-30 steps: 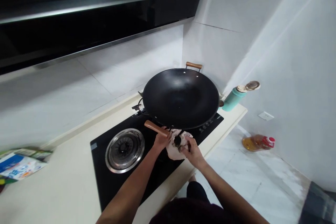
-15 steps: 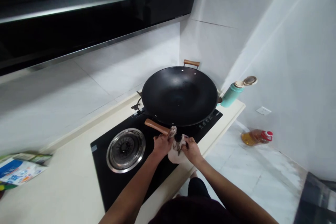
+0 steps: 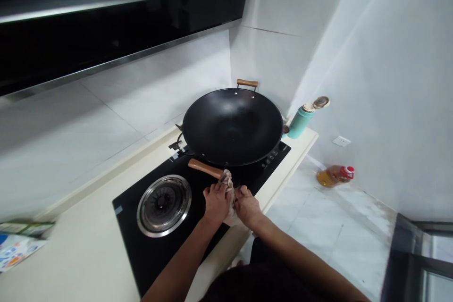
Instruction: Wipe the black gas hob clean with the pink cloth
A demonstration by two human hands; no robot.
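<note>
A large black wok [image 3: 231,127] sits on the right side of the black cooktop [image 3: 123,226]. Its near wooden handle [image 3: 205,168] points towards me, and its far wooden handle [image 3: 247,83] is by the wall. In front of the near handle, my left hand [image 3: 216,203] is closed on a stained, pale cloth [image 3: 226,178]. My right hand [image 3: 247,206] grips the same cloth from the right, fingers curled. Between the two hands the cloth is bunched, and its lower part hangs towards the counter's front edge. Both hands are close together, and the fingertips are partly hidden.
To the left lies a bare burner [image 3: 164,205]. A teal bottle [image 3: 300,121] with its lid up stands right of the wok. On the floor is an oil jug [image 3: 334,176]. Packets [image 3: 21,245] lie at the counter's left end, and a range hood [image 3: 116,23] overhangs.
My hands have come closer together, and the cloth between them is more bunched. The whole view has shifted slightly, so the wok and counter appear further left.
</note>
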